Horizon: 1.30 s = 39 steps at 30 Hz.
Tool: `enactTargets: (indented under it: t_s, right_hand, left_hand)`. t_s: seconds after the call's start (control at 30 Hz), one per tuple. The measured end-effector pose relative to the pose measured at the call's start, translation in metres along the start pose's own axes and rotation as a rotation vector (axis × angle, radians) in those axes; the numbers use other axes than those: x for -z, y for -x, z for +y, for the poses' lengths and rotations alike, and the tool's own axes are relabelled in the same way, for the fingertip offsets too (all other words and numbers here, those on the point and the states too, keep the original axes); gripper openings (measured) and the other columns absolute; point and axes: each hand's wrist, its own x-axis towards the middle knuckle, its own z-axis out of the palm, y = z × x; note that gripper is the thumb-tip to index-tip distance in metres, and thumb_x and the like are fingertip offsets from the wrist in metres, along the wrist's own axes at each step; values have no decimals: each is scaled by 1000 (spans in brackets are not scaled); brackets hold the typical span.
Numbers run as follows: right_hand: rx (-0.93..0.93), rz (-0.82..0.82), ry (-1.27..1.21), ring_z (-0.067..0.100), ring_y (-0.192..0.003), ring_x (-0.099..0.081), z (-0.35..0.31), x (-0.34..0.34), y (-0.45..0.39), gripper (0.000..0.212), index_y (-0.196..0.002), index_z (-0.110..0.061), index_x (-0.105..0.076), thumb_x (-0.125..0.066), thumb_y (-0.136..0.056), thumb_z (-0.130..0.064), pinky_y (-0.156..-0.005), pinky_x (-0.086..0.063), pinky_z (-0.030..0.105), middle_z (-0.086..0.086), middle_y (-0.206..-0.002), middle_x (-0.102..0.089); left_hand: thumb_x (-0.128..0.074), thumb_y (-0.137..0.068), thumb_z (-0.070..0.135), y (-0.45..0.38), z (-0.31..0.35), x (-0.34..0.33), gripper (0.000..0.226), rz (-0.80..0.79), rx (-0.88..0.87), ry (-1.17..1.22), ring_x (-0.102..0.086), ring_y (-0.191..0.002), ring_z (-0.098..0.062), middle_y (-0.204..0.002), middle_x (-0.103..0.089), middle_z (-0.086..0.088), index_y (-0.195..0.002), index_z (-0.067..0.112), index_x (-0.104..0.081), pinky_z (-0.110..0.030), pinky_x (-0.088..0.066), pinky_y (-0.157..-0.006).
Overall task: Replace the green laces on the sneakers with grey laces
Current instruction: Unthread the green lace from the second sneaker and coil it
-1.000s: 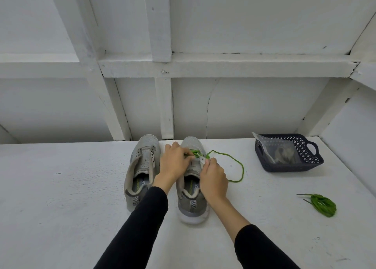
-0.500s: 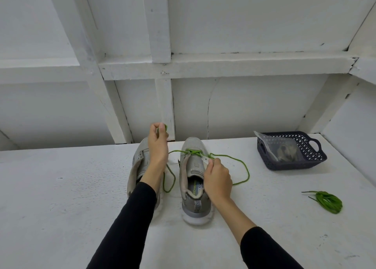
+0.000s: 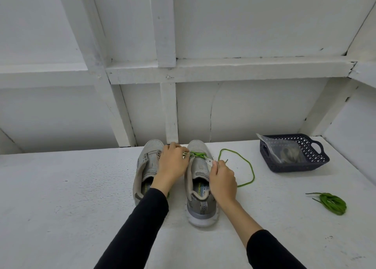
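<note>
Left hand (image 3: 173, 163): its grip pinches the green lace (image 3: 198, 154) near the toe of the right sneaker (image 3: 200, 179).
Right hand (image 3: 222, 180): its grip holds that shoe's side flap.
Lace: runs across the shoe, left to right, then loops onto the surface (image 3: 61, 207).
Nearer hand: left.
Other green lace (image 3: 331, 203): bundled far right.

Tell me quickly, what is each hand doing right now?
Left hand: closed, pinching the green lace at the toe end of the right sneaker.
Right hand: closed, fingers curled at that sneaker's eyelet edge; its grip cannot be told.
</note>
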Motion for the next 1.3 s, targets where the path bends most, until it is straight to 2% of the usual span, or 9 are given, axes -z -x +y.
enactTargets:
  t_s: [0.13,0.23,0.33,0.53,0.77,0.9,1.07,1.17,1.3]
  right_hand:
    - [25,-24,7,16,-68,-49,2,6,0,30,-86,-16,-47,-32,-104,-34,-52,-30,27,-4,-74,-50]
    - [56,-63,52,18,-72,-51,0,7,-6,31,-91,-14,-51,-32,-104,-35,-60,-35,30,-1,-80,-53]
    - [65,-109,88,18,-75,-50,-6,7,-14,33,-96,-12,-57,-37,-103,-36,-63,-37,30,-2,-84,-52]
    - [12,-98,73,22,-67,-52,-8,12,-26,33,-68,-15,-46,-48,-98,-28,-57,-36,28,2,-72,-54]
    - [-84,-42,-18,16,-47,-34,14,28,-39,45,-52,-12,-36,-55,-92,-15,-46,-27,27,2,-52,-39]
    - [-72,-39,-33,17,-53,-43,14,28,-36,31,-62,-10,-52,-54,-92,-17,-51,-33,28,2,-59,-49]
    - [128,-83,62,19,-89,-55,9,27,-37,16,-104,-15,-61,-55,-95,-27,-69,-41,30,1,-98,-61]
    - [290,-91,110,19,-104,-49,-4,21,-46,17,-108,-13,-63,-53,-96,-20,-79,-44,31,1,-106,-60]
    - [377,-242,57,19,-97,-57,-26,8,-62,18,-102,-13,-68,-51,-96,-12,-84,-48,34,3,-104,-65]
  left_hand:
    - [-49,-96,36,4,13,3,30,130,19,114,-51,-112,-26,-116,-62,-3,-111,20,-70,-36,-43,-90]
    - [-56,-90,41,7,19,3,26,-18,70,119,-60,-98,-19,-105,-64,5,-106,25,-67,-34,-50,-79]
    - [-55,-90,31,9,19,-5,26,-57,104,112,-61,-99,-22,-109,-64,-1,-112,22,-64,-36,-52,-81]
    - [-46,-99,29,14,24,-13,25,63,156,75,-61,-98,-29,-106,-66,-6,-108,14,-64,-35,-46,-74]
    - [-48,-93,24,15,14,-14,21,52,237,170,-62,-91,-30,-96,-66,-6,-99,10,-63,-38,-52,-77]
    - [-48,-93,18,11,17,-20,22,4,259,285,-57,-85,-22,-98,-67,-3,-104,15,-67,-29,-44,-72]
    - [-56,-95,21,9,15,-34,20,16,287,596,-65,-93,-18,-96,-72,-1,-103,13,-73,-24,-46,-78]
    - [-56,-96,19,17,14,-47,20,100,358,757,-65,-86,-14,-86,-72,0,-94,12,-74,-24,-46,-72]
    - [-56,-95,14,23,14,-53,20,188,406,814,-56,-69,-5,-75,-67,0,-87,6,-73,-8,-38,-57]
